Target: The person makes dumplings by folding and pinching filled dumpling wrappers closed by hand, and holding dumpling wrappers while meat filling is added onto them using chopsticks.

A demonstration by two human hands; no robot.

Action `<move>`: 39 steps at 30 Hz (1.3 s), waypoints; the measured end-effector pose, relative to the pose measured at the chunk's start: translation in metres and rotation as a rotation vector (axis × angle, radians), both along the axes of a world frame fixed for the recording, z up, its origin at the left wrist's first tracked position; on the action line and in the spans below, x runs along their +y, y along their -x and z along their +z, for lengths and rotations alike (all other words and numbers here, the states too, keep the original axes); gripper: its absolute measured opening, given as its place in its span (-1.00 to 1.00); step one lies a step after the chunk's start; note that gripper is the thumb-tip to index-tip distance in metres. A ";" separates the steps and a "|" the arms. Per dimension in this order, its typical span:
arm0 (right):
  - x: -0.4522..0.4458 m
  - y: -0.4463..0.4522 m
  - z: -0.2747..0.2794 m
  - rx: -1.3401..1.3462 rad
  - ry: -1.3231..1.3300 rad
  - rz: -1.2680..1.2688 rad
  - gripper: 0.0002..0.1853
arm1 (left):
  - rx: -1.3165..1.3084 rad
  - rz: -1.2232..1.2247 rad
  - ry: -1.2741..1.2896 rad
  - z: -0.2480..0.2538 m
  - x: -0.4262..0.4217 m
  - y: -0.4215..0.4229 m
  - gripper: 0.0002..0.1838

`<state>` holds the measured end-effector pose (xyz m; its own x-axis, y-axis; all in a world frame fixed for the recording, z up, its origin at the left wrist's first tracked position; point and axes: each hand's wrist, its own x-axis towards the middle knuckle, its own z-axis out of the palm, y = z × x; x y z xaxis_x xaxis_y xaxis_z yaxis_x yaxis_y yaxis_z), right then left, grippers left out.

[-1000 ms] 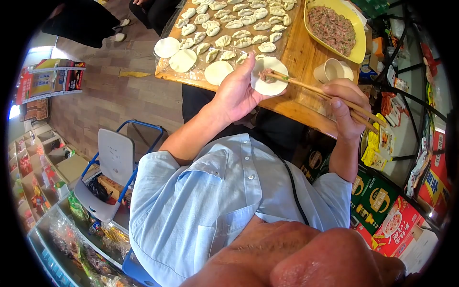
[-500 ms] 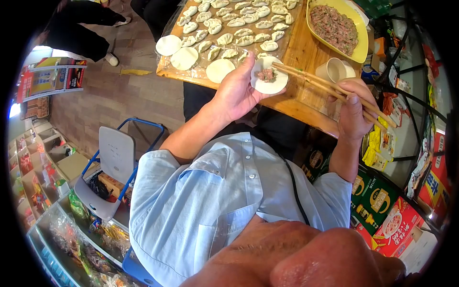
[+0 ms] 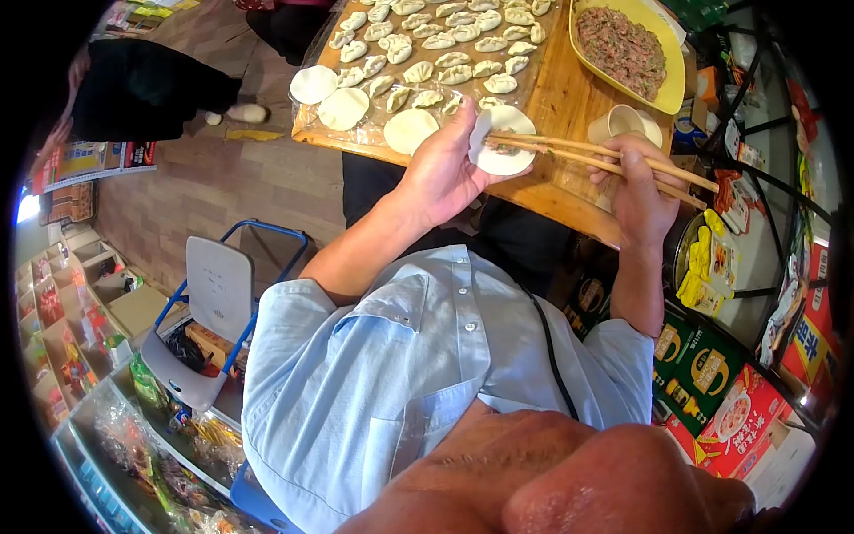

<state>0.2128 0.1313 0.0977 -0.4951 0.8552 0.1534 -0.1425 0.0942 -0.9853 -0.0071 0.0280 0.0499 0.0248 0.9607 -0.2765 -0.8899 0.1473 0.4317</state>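
A round white dumpling wrapper (image 3: 509, 163) rests on the fingers of my left hand (image 3: 442, 169), its edge held beside the thumb. Some pinkish meat filling lies on the wrapper, partly covered by the tips of the chopsticks (image 3: 583, 151). Those wooden chopsticks are gripped in my right hand (image 3: 642, 191), their tips touching the filling. Three flat wrappers lie at the near left corner of the table, one of them a wrapper (image 3: 411, 132) close behind my left hand. Rows of folded dumplings (image 3: 436, 42) cover the plastic-lined board beyond.
A yellow tray (image 3: 673, 75) of minced meat filling (image 3: 620, 49) stands at the table's right, with paper cups (image 3: 614, 127) in front. A folding chair (image 3: 219, 285) is at the left. Shelves of packets line both sides. Another person (image 3: 147, 89) stands at upper left.
My right hand has moved left and the chopsticks now lie lower across the wrapper, over the filling. My left hand stays nearly still. The person at upper left has shifted position.
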 end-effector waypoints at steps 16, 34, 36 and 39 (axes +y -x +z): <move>0.012 -0.007 0.000 0.095 0.227 -0.124 -0.63 | -0.084 -0.006 -0.025 0.001 -0.001 0.003 -0.27; 0.015 -0.015 -0.010 0.098 0.184 -0.187 -0.66 | -0.162 0.002 -0.045 -0.006 0.003 0.003 -0.27; 0.016 -0.016 -0.010 0.123 0.174 -0.168 -0.66 | -0.170 -0.004 -0.044 -0.006 0.003 0.003 -0.26; 0.012 -0.013 -0.009 0.062 0.174 -0.195 -0.66 | -0.144 0.016 -0.037 -0.004 0.004 0.001 -0.25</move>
<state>0.2255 0.1429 0.0884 -0.3128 0.9496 0.0206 -0.1993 -0.0444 -0.9789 -0.0077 0.0320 0.0459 0.0461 0.9707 -0.2359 -0.9451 0.1189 0.3045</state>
